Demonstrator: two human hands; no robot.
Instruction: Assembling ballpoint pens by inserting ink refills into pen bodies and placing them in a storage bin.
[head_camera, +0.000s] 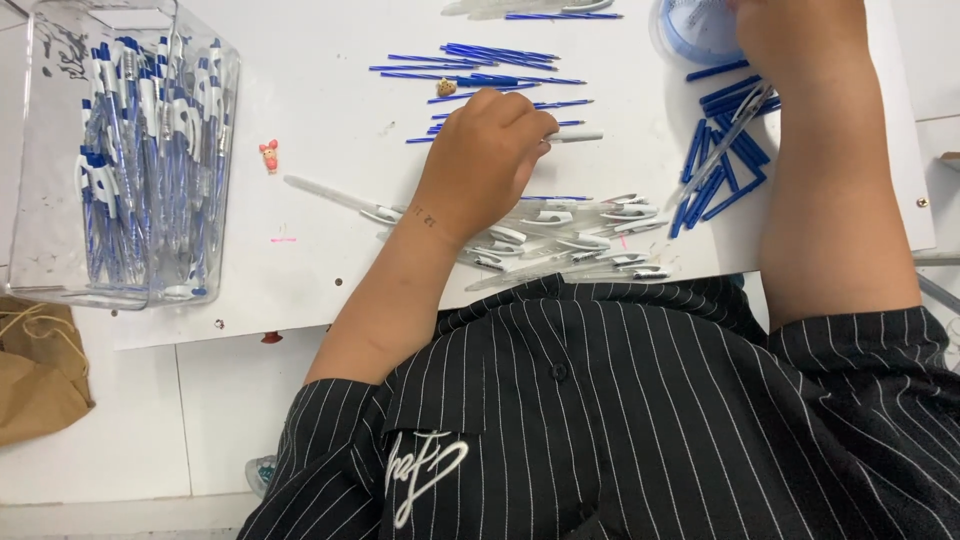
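The left hand (490, 150) rests knuckles-up on the white table (330, 180), fingers curled, pinching a slim pen part (575, 137) that pokes out level toward the right. Just beyond the knuckles lies a loose scatter of thin blue ink refills (480, 60), mostly lying flat and roughly parallel. Below the wrist sits a heap of clear and white pen barrels (575, 235), overlapping at mixed angles near the table's front edge. The right hand (790, 40) is at the top edge, partly cut off, holding a clear pen barrel (725, 140) that slants down-left across a pile of short blue pen pieces (725, 165).
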